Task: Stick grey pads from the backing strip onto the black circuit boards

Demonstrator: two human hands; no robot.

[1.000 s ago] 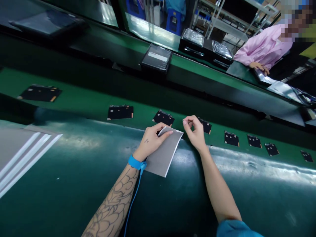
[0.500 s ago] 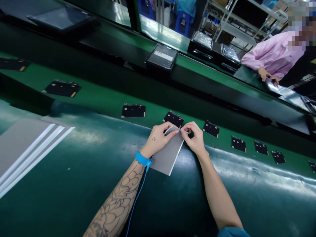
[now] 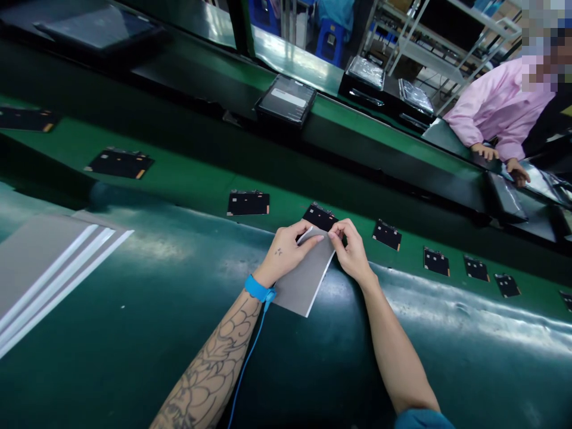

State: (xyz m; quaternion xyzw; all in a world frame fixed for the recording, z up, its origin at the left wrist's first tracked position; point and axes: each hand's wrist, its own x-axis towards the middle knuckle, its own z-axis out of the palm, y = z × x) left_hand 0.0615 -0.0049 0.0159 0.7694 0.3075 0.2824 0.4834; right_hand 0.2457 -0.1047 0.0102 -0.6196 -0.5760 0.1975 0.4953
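Note:
A grey sheet with a white edge lies tilted over the green bench, its far end curled up. My left hand is closed on the far left of this sheet, thumb on top. At the far right corner, the thumb and fingers of my right hand are pinched together on the sheet's edge; the exact grip is too small to make out. Just beyond my fingertips lies a flat black panel, partly hidden by my hands. A blue wrist strap with a cord circles my left wrist.
Several grey white-edged sheets lie fanned at left. More flat black panels, such as one, line the green belt. Above it, a raised line carries a dark packaged device. A co-worker in a pink sleeve works at far right.
The black panels have shifted slightly right along the belt, while the packaged devices above moved left. The co-worker's hands have moved apart. My hands stay almost in place on the sheet.

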